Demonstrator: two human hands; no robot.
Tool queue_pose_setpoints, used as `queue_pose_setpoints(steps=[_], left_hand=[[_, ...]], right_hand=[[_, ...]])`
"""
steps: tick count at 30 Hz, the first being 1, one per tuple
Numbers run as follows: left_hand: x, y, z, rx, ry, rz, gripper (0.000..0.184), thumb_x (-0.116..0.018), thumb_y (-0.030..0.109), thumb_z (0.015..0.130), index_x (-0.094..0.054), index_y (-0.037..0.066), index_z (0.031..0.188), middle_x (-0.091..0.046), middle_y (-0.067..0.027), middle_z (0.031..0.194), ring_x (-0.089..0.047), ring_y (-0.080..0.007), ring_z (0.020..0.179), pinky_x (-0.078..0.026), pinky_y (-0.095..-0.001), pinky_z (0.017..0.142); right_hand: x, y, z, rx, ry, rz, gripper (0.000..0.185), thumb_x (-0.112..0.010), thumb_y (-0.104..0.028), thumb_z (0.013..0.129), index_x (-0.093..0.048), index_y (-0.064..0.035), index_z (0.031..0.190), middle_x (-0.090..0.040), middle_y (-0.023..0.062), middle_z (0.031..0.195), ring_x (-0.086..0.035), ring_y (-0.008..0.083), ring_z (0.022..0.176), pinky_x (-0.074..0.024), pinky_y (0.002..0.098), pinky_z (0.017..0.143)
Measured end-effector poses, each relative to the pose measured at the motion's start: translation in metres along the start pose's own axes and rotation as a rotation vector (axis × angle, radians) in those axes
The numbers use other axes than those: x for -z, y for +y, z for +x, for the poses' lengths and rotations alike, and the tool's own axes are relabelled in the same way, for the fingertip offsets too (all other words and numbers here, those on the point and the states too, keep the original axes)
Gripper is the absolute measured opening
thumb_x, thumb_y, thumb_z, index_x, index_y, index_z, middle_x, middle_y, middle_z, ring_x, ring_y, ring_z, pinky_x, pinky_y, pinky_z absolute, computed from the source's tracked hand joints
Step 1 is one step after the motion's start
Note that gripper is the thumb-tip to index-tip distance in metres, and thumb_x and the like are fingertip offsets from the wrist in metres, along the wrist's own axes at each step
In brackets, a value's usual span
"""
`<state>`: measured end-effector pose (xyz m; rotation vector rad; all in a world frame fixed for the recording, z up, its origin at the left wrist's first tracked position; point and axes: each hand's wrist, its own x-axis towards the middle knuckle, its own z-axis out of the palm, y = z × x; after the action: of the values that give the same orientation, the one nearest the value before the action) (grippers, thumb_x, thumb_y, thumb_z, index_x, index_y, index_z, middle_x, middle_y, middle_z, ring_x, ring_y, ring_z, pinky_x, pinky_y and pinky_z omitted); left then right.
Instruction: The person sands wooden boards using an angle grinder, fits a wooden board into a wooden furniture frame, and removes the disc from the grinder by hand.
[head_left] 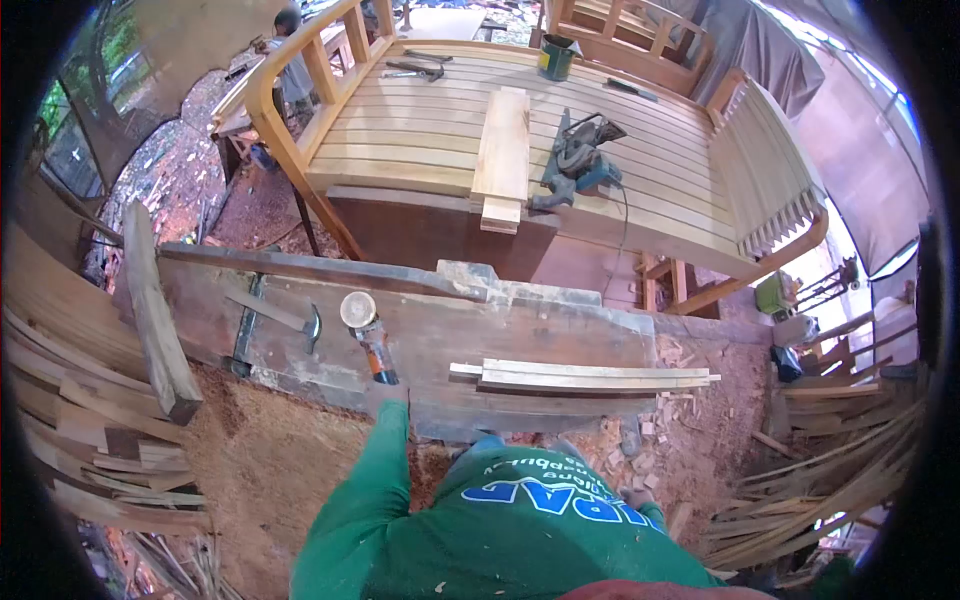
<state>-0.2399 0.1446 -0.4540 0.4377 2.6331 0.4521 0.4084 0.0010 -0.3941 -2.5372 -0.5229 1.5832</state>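
Observation:
My left hand [384,392], at the end of a green sleeve, is closed around the rear end of an angle grinder [372,345]. The grinder has an orange and dark body, and its round pale disc [358,309] faces up over the workbench [430,345]. Low by my right side is my right hand [637,496], partly hidden by my shirt; its fingers are too small to make out. A claw hammer [285,314] lies on the bench left of the grinder. To the right, several narrow wooden strips [590,376] lie together along the bench.
Beyond the bench stands a slatted wooden daybed [420,135], bearing boards [503,150], a circular saw [580,155], a green can [557,58] and hand tools [418,68]. Wood is stacked left [120,440] and right [820,490]. Another person [290,65] is at far left.

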Motion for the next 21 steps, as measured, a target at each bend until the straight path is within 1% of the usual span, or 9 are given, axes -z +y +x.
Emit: queue_pose_setpoints(steps=[4,7,10,12,14,16,17,19,21], left_hand=[[0.047,0.021,-0.014,-0.029,-0.219,-0.07,0.04,-0.083,0.027,0.066,-0.068,0.001,0.093,-0.074,-0.0175,0.092,-0.074,-0.0339,0.085,-0.059,-0.0456,0.081],[0.093,0.038,-0.03,-0.011,-0.392,-0.212,0.034,-0.085,0.025,0.063,-0.069,0.002,0.083,-0.073,-0.0131,0.082,-0.072,-0.0251,0.07,-0.059,-0.0398,0.069],[0.008,-0.027,0.02,-0.12,-0.574,-0.704,0.034,-0.087,0.022,0.062,-0.069,0.004,0.084,-0.071,-0.0091,0.081,-0.068,-0.0175,0.064,-0.057,-0.0352,0.063],[0.04,-0.014,-0.028,-0.202,-0.561,-0.713,0.035,-0.087,0.02,0.064,-0.07,0.004,0.09,-0.07,-0.0071,0.081,-0.067,-0.017,0.065,-0.057,-0.0346,0.063],[0.076,0.015,-0.096,-0.338,-0.625,-0.911,0.046,-0.088,0.018,0.067,-0.067,0.003,0.106,-0.067,-0.0046,0.085,-0.066,-0.017,0.069,-0.057,-0.0355,0.065],[0.084,0.035,-0.138,-0.351,-0.729,-0.856,0.046,-0.085,0.014,0.071,-0.066,0.001,0.11,-0.067,-0.0044,0.085,-0.066,-0.0168,0.072,-0.056,-0.0354,0.066],[0.093,0.054,-0.164,-0.541,-0.687,-0.911,0.047,-0.084,0.013,0.072,-0.064,0.002,0.113,-0.066,-0.004,0.084,-0.065,-0.0164,0.071,-0.056,-0.0349,0.066],[0.134,0.096,-0.224,-0.607,-0.908,-0.901,0.052,-0.082,0.014,0.074,-0.06,0.001,0.119,-0.065,-0.0037,0.087,-0.064,-0.0156,0.072,-0.054,-0.0329,0.068],[0.123,0.116,-0.253,-0.851,-0.969,-0.649,0.062,-0.082,0.022,0.074,-0.06,-0.001,0.127,-0.065,-0.0047,0.099,-0.063,-0.0139,0.081,-0.052,-0.0311,0.074]], right_hand=[[0.002,-0.012,-0.018,0.089,0.044,0.044,0.021,-0.067,-0.026,0.095,-0.065,-0.0056,0.1,-0.073,0.012,0.085,-0.071,0.0263,0.069,-0.0549,0.0389,0.056],[-0.01,-0.032,-0.014,0.237,0.016,0.072,0.02,-0.067,-0.025,0.096,-0.065,-0.0049,0.099,-0.072,0.0097,0.081,-0.07,0.0215,0.066,-0.0535,0.0364,0.054],[-0.023,-0.062,-0.015,0.416,-0.01,-0.014,0.022,-0.069,-0.026,0.095,-0.065,-0.0047,0.097,-0.073,0.0096,0.082,-0.07,0.0198,0.066,-0.0534,0.0351,0.054],[-0.039,-0.1,-0.028,0.584,-0.017,-0.14,0.026,-0.072,-0.027,0.093,-0.067,-0.0016,0.095,-0.073,0.0099,0.085,-0.071,0.0209,0.073,-0.0554,0.0352,0.063],[-0.05,-0.16,-0.085,0.987,0.053,-0.472,0.029,-0.072,-0.027,0.093,-0.069,0.0018,0.098,-0.073,0.0089,0.086,-0.07,0.0195,0.081,-0.0554,0.0347,0.073],[-0.068,-0.201,-0.09,1.043,-0.132,-0.347,0.038,-0.076,-0.035,0.089,-0.072,0.0007,0.102,-0.073,0.011,0.086,-0.068,0.0212,0.085,-0.0538,0.036,0.082],[-0.076,-0.226,-0.125,1.211,-0.225,-0.241,0.038,-0.075,-0.034,0.091,-0.072,0.0005,0.106,-0.072,0.011,0.09,-0.067,0.0189,0.087,-0.0531,0.0346,0.086],[-0.082,-0.264,-0.167,1.068,-0.461,-0.173,0.043,-0.074,-0.031,0.093,-0.069,0.0046,0.116,-0.072,0.009,0.105,-0.065,0.0146,0.1,-0.0514,0.0321,0.093],[-0.084,-0.28,-0.178,1.119,-0.689,0.083,0.049,-0.069,-0.029,0.097,-0.057,0.0028,0.133,-0.066,0.0093,0.123,-0.062,0.017,0.111,-0.0482,0.0323,0.1]])
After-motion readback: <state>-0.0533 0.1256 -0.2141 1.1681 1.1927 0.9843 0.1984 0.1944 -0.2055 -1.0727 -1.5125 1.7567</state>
